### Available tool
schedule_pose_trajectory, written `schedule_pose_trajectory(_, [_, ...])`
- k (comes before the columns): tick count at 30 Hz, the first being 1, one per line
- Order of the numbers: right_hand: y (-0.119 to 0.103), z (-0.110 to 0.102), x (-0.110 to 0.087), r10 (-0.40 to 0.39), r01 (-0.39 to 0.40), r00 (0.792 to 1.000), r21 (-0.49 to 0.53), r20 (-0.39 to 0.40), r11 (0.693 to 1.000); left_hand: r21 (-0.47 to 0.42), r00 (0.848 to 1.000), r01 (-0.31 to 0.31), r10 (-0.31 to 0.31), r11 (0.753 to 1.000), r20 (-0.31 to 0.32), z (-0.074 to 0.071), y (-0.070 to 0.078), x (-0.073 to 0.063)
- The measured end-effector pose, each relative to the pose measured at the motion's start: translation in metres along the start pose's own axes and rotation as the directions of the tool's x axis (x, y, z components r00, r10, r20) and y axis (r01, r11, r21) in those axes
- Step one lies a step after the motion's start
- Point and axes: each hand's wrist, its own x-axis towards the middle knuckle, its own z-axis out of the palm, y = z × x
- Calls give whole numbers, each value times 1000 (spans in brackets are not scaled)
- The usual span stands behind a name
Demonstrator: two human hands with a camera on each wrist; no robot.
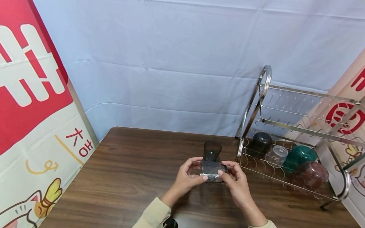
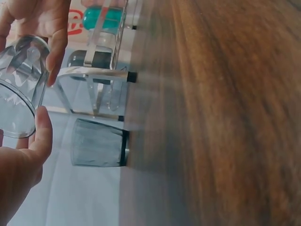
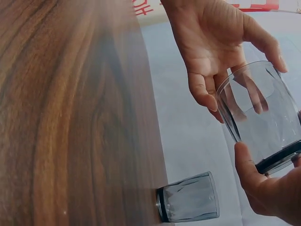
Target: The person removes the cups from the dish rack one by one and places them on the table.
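Note:
A smoky grey see-through glass (image 1: 212, 169) lies on its side between both hands, held up above the wooden table. My left hand (image 1: 185, 177) holds it by the open rim, thumb on the near side and fingers on the far side. At the base end, my right hand (image 1: 238, 182) grips it between thumb and fingers. In the right wrist view the thick dark base (image 3: 280, 157) sits by the right hand's fingers. Just behind the held glass, a second grey glass (image 1: 212, 148) stands upright on the table and shows whole in the left wrist view.
To the right stands a two-tier metal dish rack (image 1: 265, 82). Its lower tier holds upside-down cups: a black one (image 1: 260, 142), a clear one (image 1: 276, 155), a teal one (image 1: 300, 155) and a reddish one (image 1: 310, 175). A pale cloth (image 1: 159, 69) hangs behind the brown table (image 1: 128, 164).

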Motion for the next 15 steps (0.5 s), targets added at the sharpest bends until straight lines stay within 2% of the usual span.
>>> schedule_pose_trajectory(4, [-1, 1, 0, 12, -12, 1000, -14, 15, 1000, -7, 1000, -8, 8, 1000, 1, -5, -13, 1])
schedule_pose_trajectory(9, [-3, 1, 0, 12, -11, 999, -32, 31, 999, -7, 999, -38, 38, 999, 10, -7, -16, 1])
schedule_pose_trajectory(15, [-8, -8, 0, -42, 57, 996, -190, 79, 980, -10, 999, -45, 45, 999, -5, -2, 14, 1])
